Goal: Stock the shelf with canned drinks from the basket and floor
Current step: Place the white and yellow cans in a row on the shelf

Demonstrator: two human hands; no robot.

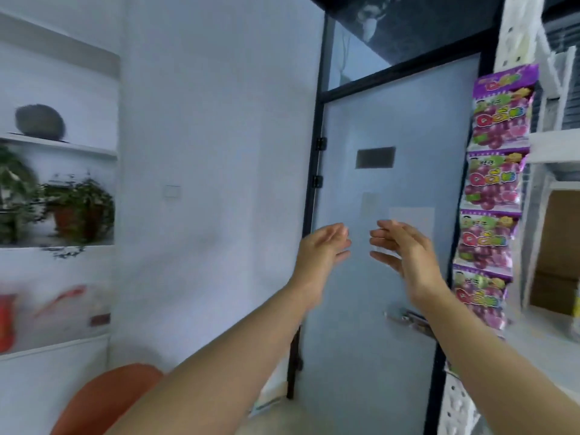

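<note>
Both hands are being held out at arm's length in front of a pale frosted door [408, 127]. The left hand [324, 246] is being held open, its fingers nearly straight and pointing right, with nothing in it and nothing touched. The right hand [405, 249] is likewise being held open, its fingers spread and pointing left, palm turned toward the other hand, and nothing is being gripped. The two hands are being kept just apart, fingertips facing each other across a narrow gap. The door handle [408, 320] is being partly hidden below the right wrist.

The shelf [552, 149], white and made of metal, is being seen at the right edge, just beside the door. A strip of purple candy packets [492, 189] is being hung down its front post. On a lower level of the shelf a cardboard box [555, 252] is being kept with its open side turned outward; what is lying inside it cannot be told.

At the left a wall recess [62, 142] is being used for a round grey object [39, 120] above and a leafy plant in a red-brown pot [78, 208] below. Everything there is being blurred. An orange seat [106, 400] is being shown at the bottom left.
</note>
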